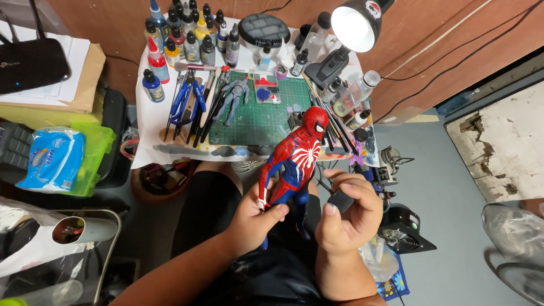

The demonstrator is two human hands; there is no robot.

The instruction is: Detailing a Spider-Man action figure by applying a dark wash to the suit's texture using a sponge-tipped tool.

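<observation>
Low hobby table [148, 148] draped in white cloth against a brown wall, grey floor to the right; at its centre a green gridded cutting mat [258, 116] bearing an unpainted grey figure [234, 97]; beside the mat, a row of blue-handled pliers and dark tools [192, 107]; at the rear, a cluster of small dropper paint bottles with coloured caps [184, 37]; lit black desk lamp [354, 25] at the right rear corner. Left hand [255, 218] closed about the legs of a red-and-blue plastic action figure with a white spider emblem [297, 158], held upright over the lap, just in front of the table edge; right hand [348, 215] pinching a small dark grey block [341, 200] between thumb and fingers, near the figure's hip. Step judged: figure under inspection or surface work; any contact would call for a steady left-hand hold. Packages: blue-and-white soft tissue pack [51, 158] on a lime-green plastic box [93, 156], far left.
</observation>
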